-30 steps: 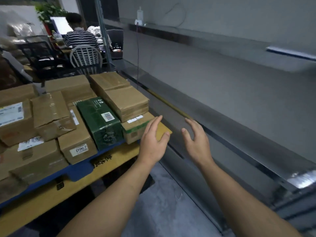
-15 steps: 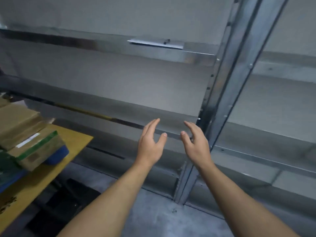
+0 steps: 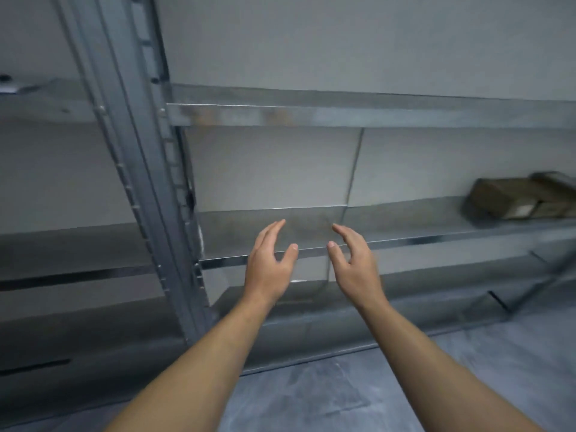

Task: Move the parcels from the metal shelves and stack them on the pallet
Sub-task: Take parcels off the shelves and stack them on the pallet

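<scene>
My left hand and my right hand are held out side by side in front of the metal shelves, palms facing each other, fingers apart, nothing in them. Brown cardboard parcels lie on the middle shelf board at the far right, well apart from my right hand. A second parcel leans behind them at the frame edge. The pallet is out of view.
A grey steel upright post runs up the left of the shelf bay. A lower shelf board sits near the grey concrete floor. A diagonal metal strut stands at the right.
My view has swung right, away from the pallet with its stacked parcels, along the shelves. The upright post has passed to the left and parcels on the shelf have come into view. Both hands stay open.
</scene>
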